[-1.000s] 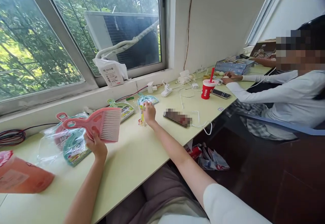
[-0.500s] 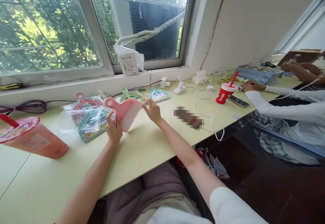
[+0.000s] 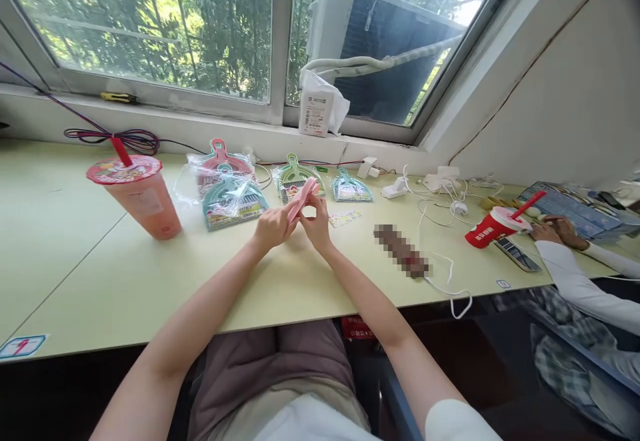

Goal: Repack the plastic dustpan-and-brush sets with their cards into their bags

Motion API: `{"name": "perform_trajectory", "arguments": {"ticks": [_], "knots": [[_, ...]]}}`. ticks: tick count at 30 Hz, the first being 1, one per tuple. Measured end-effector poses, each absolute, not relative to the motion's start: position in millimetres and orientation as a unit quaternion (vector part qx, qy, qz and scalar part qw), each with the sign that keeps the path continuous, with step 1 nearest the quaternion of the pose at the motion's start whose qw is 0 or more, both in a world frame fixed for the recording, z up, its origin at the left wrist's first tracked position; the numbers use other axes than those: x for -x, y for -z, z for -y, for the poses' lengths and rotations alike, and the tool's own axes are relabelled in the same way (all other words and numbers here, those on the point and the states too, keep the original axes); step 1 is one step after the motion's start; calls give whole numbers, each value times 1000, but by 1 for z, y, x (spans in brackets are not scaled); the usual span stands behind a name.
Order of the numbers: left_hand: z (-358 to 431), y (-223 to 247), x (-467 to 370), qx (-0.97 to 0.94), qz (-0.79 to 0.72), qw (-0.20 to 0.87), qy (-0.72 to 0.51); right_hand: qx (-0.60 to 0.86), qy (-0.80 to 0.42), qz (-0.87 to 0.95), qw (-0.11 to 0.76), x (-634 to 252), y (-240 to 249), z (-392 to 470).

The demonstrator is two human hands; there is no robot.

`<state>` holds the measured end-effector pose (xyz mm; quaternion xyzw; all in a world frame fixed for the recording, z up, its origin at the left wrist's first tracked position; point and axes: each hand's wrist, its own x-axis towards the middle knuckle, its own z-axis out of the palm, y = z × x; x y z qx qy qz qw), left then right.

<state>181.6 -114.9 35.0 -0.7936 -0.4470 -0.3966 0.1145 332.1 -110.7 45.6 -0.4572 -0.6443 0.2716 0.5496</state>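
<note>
Both hands hold a small pink dustpan (image 3: 301, 200) above the table, turned nearly edge-on to me. My left hand (image 3: 274, 226) grips its near left side. On the right side, my right hand (image 3: 316, 221) has its thumb and fingers closed on the pink piece in a pinch. Behind and left lie a wrapped pink dustpan set (image 3: 220, 156) and a teal set (image 3: 235, 198) in clear plastic. A green set (image 3: 293, 173) and a small blue set (image 3: 353, 188) lie farther back. A printed card (image 3: 345, 218) lies right of my right hand.
A large pink drink cup (image 3: 150, 201) stands at left. On the right are a blurred brown object (image 3: 403, 251), white cables, a tilted red cup (image 3: 493, 226), a phone (image 3: 517, 254) and another person's hands (image 3: 555, 230). A tissue pack (image 3: 316, 111) stands on the sill.
The pink dustpan has turned from showing its ribbed face to nearly edge-on. My two hands have come closer together. The view has swung left.
</note>
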Motion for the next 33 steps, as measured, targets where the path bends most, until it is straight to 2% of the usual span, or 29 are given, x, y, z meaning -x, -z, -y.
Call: {"name": "perform_trajectory", "arguments": {"ticks": [3,10,15,18,22,25,29,33], "knots": [[116,-38,-179,787,455,99,406,458,-270,648,545,-333,-48,105],[117,-40,-179,778,470,58,412,414,-389,624,537,-338,-46,90],[109,-36,-175,761,491,52,422,447,-346,637,524,-339,-54,94],[99,-39,-156,663,554,29,503,439,-329,653,522,-348,-60,95],[89,-49,-133,505,593,10,627,385,-464,626,495,-368,-68,91],[86,-52,-133,489,564,-22,664,370,-505,599,500,-381,-71,86],[80,-47,-142,542,538,-105,637,425,-454,560,548,-393,-72,78],[75,-39,-141,617,553,-175,532,531,-317,546,565,-404,-69,71]]}}
